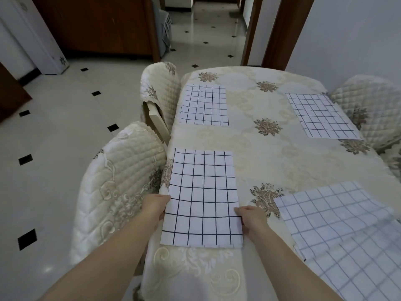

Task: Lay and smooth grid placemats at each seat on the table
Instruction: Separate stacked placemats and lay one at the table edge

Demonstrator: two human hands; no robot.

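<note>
A white placemat with a black grid (202, 198) lies flat on the near left of the cream floral tablecloth (256, 153). My left hand (155, 206) grips its left edge and my right hand (251, 218) grips its right edge, fingers curled over the cloth. A second grid placemat (204, 105) lies at the far left seat. A third grid placemat (321, 116) lies at the far right seat. A paler, rumpled grid placemat (338, 213) rests at the near right, partly overlapping another grid cloth (364, 263) below it.
Quilted cream chair covers stand along the left side: the near chair (117, 187) and the far chair (158, 90). Another quilted chair (368, 109) sits at the right. Tiled floor (54, 127) lies to the left; a wall (347, 35) stands behind the table.
</note>
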